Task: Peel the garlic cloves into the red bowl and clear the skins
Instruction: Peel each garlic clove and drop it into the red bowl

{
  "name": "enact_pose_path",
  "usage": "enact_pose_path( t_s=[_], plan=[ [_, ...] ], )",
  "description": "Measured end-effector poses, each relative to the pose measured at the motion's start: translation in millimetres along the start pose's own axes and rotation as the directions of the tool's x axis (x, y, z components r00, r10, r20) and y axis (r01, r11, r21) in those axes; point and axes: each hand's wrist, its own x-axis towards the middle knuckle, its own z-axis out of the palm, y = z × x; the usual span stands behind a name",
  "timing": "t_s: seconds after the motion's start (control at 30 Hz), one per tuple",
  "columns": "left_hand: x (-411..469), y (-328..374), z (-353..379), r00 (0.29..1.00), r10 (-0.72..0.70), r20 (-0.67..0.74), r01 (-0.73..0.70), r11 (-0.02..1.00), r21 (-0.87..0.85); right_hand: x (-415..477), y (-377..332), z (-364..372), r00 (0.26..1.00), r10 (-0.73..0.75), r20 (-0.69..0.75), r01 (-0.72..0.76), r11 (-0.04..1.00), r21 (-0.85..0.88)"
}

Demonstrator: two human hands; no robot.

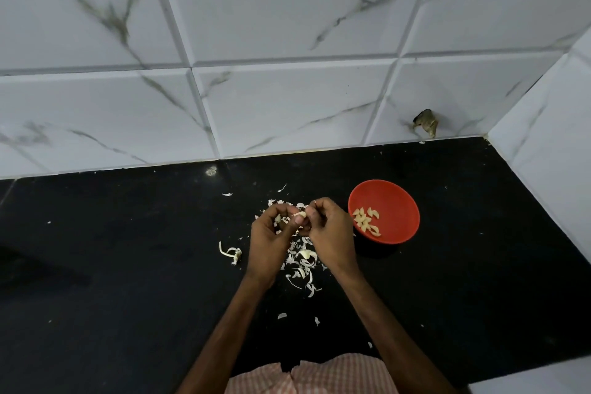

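A garlic clove [300, 215] is held above the black counter between both hands. My left hand [271, 235] curls its fingers round it, with another pale clove piece [277, 218] in the palm. My right hand [329, 233] pinches the clove's skin from the right. The red bowl [399, 198] stands just right of my right hand and holds several peeled cloves [366, 221]. Loose skins [303, 269] lie scattered under and below my hands, with one whole clove [306, 254] among them.
A garlic stem and root piece [232, 253] lies left of my left hand. The black counter [128, 249] ends at white marble-pattern wall tiles [287, 99] behind and a tiled side wall [543, 153] at the right. Stray skin bits [282, 316] lie nearer me.
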Motion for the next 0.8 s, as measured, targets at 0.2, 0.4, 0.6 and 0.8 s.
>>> enact_pose_path(
  t_s=[0.2, 0.4, 0.6, 0.8],
  plan=[
    [-2.0, 2.7, 1.8, 0.994, -0.066, 0.092, 0.085, 0.972, -0.219, -1.7, -6.8, 2.2, 1.0, 0.009, 0.028, -0.009, 1.0, -0.012],
    [-3.1, 2.4, 2.9, 0.992, -0.089, 0.092, 0.109, 0.963, -0.245, -1.9, -6.0, 2.9, 0.998, 0.038, 0.041, -0.039, 0.999, 0.012],
    [-2.5, 1.5, 4.8, 0.993, -0.104, 0.047, 0.11, 0.979, -0.17, -2.6, -6.0, 2.1, 1.0, 0.016, 0.016, -0.016, 1.0, -0.027],
    [-2.2, 1.0, 5.6, 0.998, -0.062, 0.018, 0.064, 0.984, -0.165, -3.9, -5.6, 2.1, 0.999, -0.01, 0.034, 0.012, 0.999, -0.049]
  ],
)
